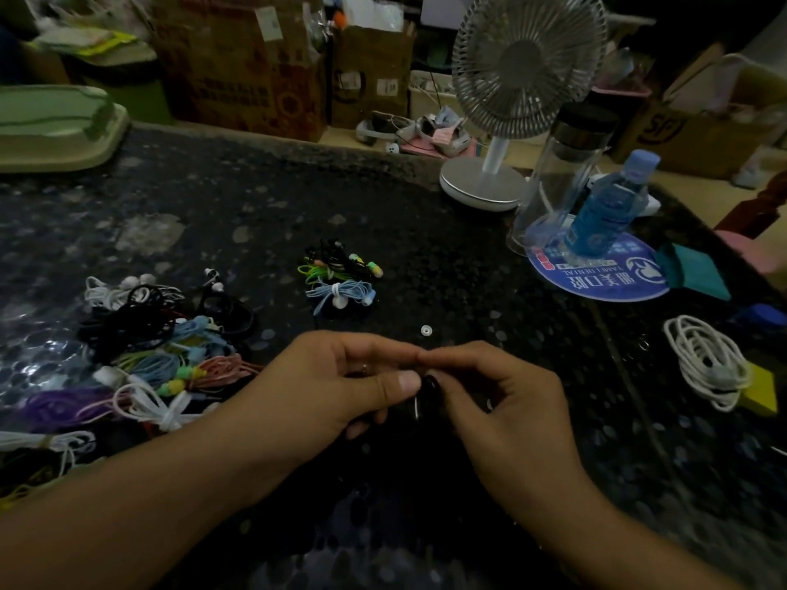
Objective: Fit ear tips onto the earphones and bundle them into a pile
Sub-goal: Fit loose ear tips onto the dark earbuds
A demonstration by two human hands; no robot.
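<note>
Two hands meet at centre of our view, fingertips touching. Left hand (pixel 353 385) pinches small black earphone (pixel 428 387) between thumb and curled fingers. Right hand (pixel 506 393) curls in from right and pinches same earphone; we cannot tell whether tip is on. Loose white ear tip (pixel 425 330) lies on dark table (pixel 255 198) just beyond fingertips, nearer right hand. Finished pile (pixel 340 276) sits farther ahead.

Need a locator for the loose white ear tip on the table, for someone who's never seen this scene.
Start at the small earphone bundle in the middle of the dark speckled table. Go towards the person's hands: the loose white ear tip lies alone just beyond the right hand. It is a tiny ring with no cable attached, unlike everything nearby.
</note>
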